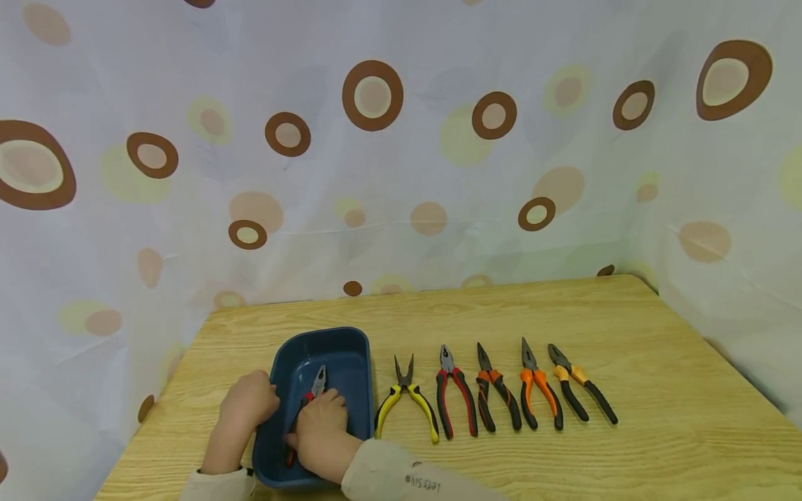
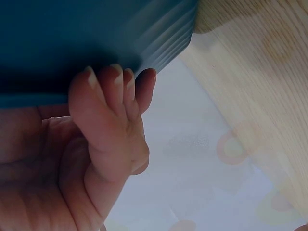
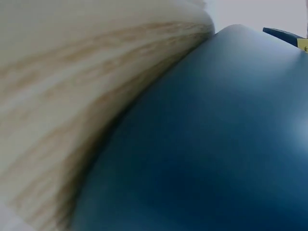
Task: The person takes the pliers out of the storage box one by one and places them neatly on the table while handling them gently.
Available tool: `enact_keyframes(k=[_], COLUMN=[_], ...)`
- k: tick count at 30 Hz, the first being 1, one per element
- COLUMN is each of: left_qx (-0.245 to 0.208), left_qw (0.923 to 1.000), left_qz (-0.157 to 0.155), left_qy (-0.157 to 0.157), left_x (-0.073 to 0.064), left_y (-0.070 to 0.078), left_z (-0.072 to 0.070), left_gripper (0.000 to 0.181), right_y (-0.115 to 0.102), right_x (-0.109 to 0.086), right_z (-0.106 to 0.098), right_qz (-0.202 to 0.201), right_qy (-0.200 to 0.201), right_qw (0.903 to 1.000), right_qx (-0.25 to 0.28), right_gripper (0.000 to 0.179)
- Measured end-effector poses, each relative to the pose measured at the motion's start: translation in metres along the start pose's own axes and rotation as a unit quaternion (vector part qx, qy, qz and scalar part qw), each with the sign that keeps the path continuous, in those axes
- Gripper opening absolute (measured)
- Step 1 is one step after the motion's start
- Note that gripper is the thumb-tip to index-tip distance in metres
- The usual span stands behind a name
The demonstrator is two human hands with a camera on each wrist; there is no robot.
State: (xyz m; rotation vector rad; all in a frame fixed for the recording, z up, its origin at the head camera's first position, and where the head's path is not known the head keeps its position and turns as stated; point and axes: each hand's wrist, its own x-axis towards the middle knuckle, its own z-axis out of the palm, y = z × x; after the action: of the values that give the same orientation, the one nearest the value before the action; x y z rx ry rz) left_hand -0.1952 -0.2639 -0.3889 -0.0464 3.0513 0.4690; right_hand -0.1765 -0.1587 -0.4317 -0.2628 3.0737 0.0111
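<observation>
A deep blue plastic tray (image 1: 352,365) stands on the left part of the table. At its left rim my left hand (image 1: 246,403) grips the edge; in the left wrist view the fingers (image 2: 103,103) curl against the outside of the tray wall (image 2: 96,38). Inside the tray lies a pair of combination pliers (image 1: 320,378), grey jaws pointing to the far end, red and black handles below. My right hand (image 1: 322,426) reaches over the near right rim and holds these pliers by the handles, hiding much of them. The right wrist view is mostly filled by tray wall (image 3: 207,125).
Right of the tray, several pliers lie in a row, jaws away from me: yellow-black long-nose pliers (image 1: 404,385), red-black pliers (image 1: 445,362), dark pliers with orange stripes (image 1: 484,360), orange long-nose pliers (image 1: 529,362) and yellow-orange-black pliers (image 1: 567,369). A patterned curtain (image 1: 401,174) hangs behind the wooden table (image 1: 677,417).
</observation>
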Motion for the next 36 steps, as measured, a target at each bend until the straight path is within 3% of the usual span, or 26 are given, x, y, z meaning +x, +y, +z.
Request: enact_keyframes(k=[8,14,19,26,31,36], left_qx=[-0.003,0.004,0.004,0.004,0.001,-0.004], left_qw=[1.0000,0.9999,0.9999,1.0000,0.9999,0.9998], left_qz=[0.002,-0.007,-0.010,-0.003,-0.010,-0.017], left_qy=[-0.002,-0.009,-0.010,-0.002,-0.008,-0.012], left_x=[-0.001,0.000,0.000,-0.003,-0.002,-0.002], left_y=[0.001,0.002,0.001,0.001,0.001,0.002], left_z=[0.000,-0.001,-0.001,-0.003,-0.002,-0.001], left_gripper=[0.016,0.017,0.017,0.017,0.017,0.017], right_y=[0.002,0.005,0.005,0.006,0.010,0.021], right_x=[0.000,0.003,0.003,0.001,0.003,0.007], right_z=[0.002,0.002,0.003,0.003,0.003,-0.003], right_qz=[-0.008,0.007,0.015,-0.022,-0.034,-0.048], right_qy=[-0.017,-0.034,-0.012,0.011,0.006,-0.041], right_qw=[0.9998,0.9993,0.9996,0.9997,0.9986,0.9915], right_qx=[-0.001,0.011,0.019,0.005,0.039,0.113], right_gripper=[0.071,0.076,0.068,0.061,0.064,0.062])
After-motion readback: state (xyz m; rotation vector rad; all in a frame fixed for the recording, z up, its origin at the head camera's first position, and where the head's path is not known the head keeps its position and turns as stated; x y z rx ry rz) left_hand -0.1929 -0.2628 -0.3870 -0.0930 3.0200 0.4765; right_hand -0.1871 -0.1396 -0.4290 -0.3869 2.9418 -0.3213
